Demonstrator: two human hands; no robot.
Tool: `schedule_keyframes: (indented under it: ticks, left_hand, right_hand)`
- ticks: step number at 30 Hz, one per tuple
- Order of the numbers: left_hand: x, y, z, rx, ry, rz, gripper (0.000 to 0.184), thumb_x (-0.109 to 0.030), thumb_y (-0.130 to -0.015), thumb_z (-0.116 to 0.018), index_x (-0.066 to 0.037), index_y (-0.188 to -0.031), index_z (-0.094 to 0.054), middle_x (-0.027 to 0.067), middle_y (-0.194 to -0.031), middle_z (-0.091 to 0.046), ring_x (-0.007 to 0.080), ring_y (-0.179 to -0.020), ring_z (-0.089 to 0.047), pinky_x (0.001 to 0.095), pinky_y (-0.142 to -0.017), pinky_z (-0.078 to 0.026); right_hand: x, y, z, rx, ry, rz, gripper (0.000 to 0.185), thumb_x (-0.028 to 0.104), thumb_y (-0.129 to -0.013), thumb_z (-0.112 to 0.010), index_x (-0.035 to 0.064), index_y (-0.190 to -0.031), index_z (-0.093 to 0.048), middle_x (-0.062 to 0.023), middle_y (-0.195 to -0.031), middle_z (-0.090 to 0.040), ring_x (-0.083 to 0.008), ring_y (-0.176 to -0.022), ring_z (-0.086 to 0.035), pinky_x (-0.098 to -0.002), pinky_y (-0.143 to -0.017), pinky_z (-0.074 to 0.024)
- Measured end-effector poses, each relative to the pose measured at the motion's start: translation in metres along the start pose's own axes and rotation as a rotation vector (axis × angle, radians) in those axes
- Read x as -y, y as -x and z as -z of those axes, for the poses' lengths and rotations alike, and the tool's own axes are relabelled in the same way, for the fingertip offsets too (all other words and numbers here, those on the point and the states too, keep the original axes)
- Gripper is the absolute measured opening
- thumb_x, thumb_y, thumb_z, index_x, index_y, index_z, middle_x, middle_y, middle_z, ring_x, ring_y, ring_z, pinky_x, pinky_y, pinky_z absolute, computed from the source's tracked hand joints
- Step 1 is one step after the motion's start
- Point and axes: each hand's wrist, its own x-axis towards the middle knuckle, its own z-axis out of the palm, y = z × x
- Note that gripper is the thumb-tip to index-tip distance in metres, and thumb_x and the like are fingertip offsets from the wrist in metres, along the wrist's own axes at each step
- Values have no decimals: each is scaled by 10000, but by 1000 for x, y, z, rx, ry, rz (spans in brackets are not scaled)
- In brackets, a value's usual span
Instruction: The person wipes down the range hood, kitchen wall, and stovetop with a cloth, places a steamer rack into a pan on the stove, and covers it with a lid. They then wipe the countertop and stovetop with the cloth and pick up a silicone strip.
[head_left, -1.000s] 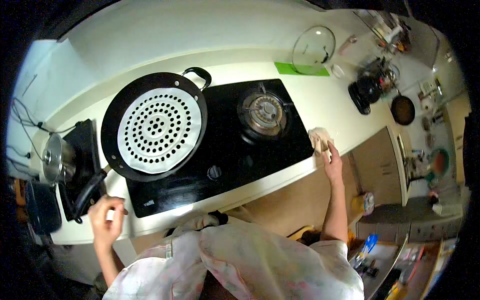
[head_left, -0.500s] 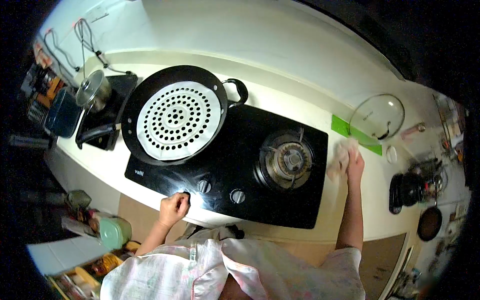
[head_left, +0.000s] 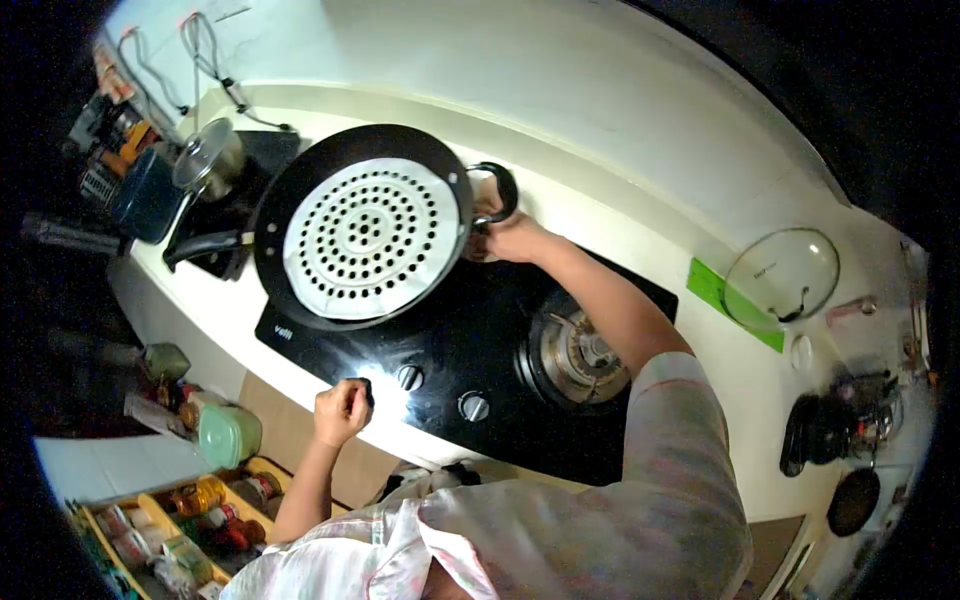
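Note:
A large black wok (head_left: 350, 145) stands on the left side of the black gas stove (head_left: 460, 330). Inside it lies a white steamer sheet (head_left: 370, 235) full of round holes. My right hand (head_left: 510, 236) reaches to the wok's right edge, at the black loop handle (head_left: 508, 190); its fingers are partly hidden, and a bit of pale cloth shows around them. At the stove's front edge, my left hand (head_left: 342, 411) is closed beside a stove knob (head_left: 410, 377), with something small and dark at its fingertips.
A lidded steel pot (head_left: 215, 165) stands left of the wok. The right burner (head_left: 580, 350) is bare. A glass lid (head_left: 790, 275) leans by a green strip (head_left: 705, 283) at the back right. An open drawer (head_left: 150, 505) holds jars at the lower left.
My right hand has moved with the cloth from the counter right of the stove to the wok's right handle. My left hand went from near the wok's long handle to the stove's front edge.

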Motion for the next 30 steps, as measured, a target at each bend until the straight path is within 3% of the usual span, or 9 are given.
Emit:
schedule_keyframes:
  ticks: [4, 7, 10, 11, 17, 21, 24, 28, 30]
  left_hand:
    - [-2, -1, 3, 32, 19, 38, 26, -62, -846, -631, -62, -862, -610, 108, -631, -620, 244, -504, -622, 325, -497, -491]
    - [0, -1, 3, 25, 20, 8, 23, -49, -853, -624, -52, -872, -610, 111, -638, -619, 231, -506, -617, 320, -508, -491]
    - [-3, -4, 2, 2, 15, -28, 19, -46, -854, -625, -50, -871, -617, 109, -641, -621, 234, -515, -619, 323, -517, -491]
    - [-4, -4, 3, 9, 25, -18, 18, -48, -854, -626, -50, -869, -617, 111, -642, -621, 238, -518, -621, 324, -519, -492]
    - [6, -1, 2, 41, 23, -28, 27, -41, -846, -616, -51, -870, -613, 120, -647, -618, 250, -520, -624, 334, -515, -484]
    - [12, 8, 1, 139, 132, 122, 290, -320, -1025, -465, -84, -931, -605, 63, -735, -555, 204, -648, -525, 380, -571, -415]
    - [16, 10, 2, 178, 173, 208, 245, -291, -1009, -493, -88, -942, -614, 70, -749, -578, 214, -655, -552, 393, -571, -425]
    - [17, 6, 1, 124, 10, 52, 20, -52, -883, -594, -36, -894, -597, 146, -722, -663, 272, -578, -655, 336, -556, -506]
    - [10, 4, 3, 124, 0, 24, 24, -48, -877, -600, -34, -897, -599, 147, -715, -660, 272, -571, -654, 336, -547, -504]
  right_hand:
    - [-61, 12, -46, -52, -358, -207, 259, 267, -921, -608, 105, -1117, -661, -125, -1065, -691, -323, -962, -665, -429, -854, -537]
    - [-98, 77, -27, -156, -263, -3, 354, 210, -882, -684, 121, -1215, -606, -154, -1075, -680, -326, -967, -665, -430, -831, -525]
    - [-136, 135, -20, -6, -338, -227, 323, 87, -825, -711, 63, -1129, -603, -160, -1058, -651, -331, -996, -640, -417, -845, -501]
    - [-157, 158, -30, -177, -203, 5, 274, 127, -832, -708, 41, -1068, -599, -151, -1030, -632, -336, -987, -624, -407, -826, -492]
    - [-189, 239, -51, -200, -124, -215, 142, 129, -805, -677, 48, -887, -593, -157, -914, -581, -353, -864, -580, -419, -757, -477]
    - [-168, 301, -75, -376, -16, -220, 125, 123, -800, -647, 66, -842, -544, -158, -870, -545, -369, -826, -550, -429, -722, -468]
    - [-132, 346, -93, -410, -114, -503, 127, 125, -829, -644, 47, -870, -553, -165, -889, -555, -383, -858, -565, -426, -762, -479]
    - [-128, 389, -86, -129, -48, -687, 122, 113, -850, -650, 11, -894, -601, -182, -949, -606, -385, -944, -594, -418, -812, -494]
    - [-139, 364, -69, -461, -113, -662, 160, 124, -850, -663, -1, -946, -637, -189, -1023, -633, -377, -994, -606, -412, -853, -496]
